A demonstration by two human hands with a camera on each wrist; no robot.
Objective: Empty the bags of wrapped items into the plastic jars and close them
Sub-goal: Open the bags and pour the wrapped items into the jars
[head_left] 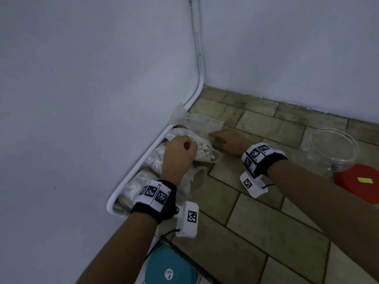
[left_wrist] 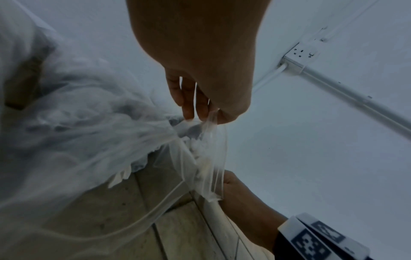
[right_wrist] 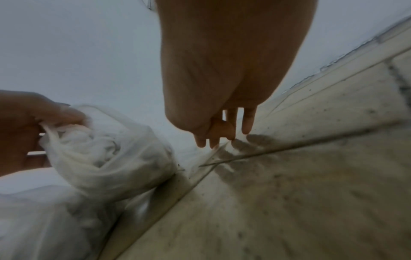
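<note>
A clear bag of white wrapped items [head_left: 205,153] lies on the tiled floor against the wall. My left hand [head_left: 190,145] holds its top. In the left wrist view my left hand [left_wrist: 206,117] pinches the bag's thin plastic edge [left_wrist: 211,133]. Just right of it, my right hand [head_left: 213,135] reaches with straight fingers to the edge of a flat empty bag [head_left: 201,121]. In the right wrist view my right hand's fingertips [right_wrist: 201,143] point down at that plastic. An open clear plastic jar [head_left: 332,148] stands at the right, with its red lid [head_left: 356,181] beside it.
More filled bags [head_left: 153,160] lie along the white pipe [head_left: 141,162] at the foot of the wall. A crumpled empty bag [head_left: 196,177] lies under my left wrist. A teal lid [head_left: 170,267] shows at the bottom edge. Walls close in the corner at left and behind.
</note>
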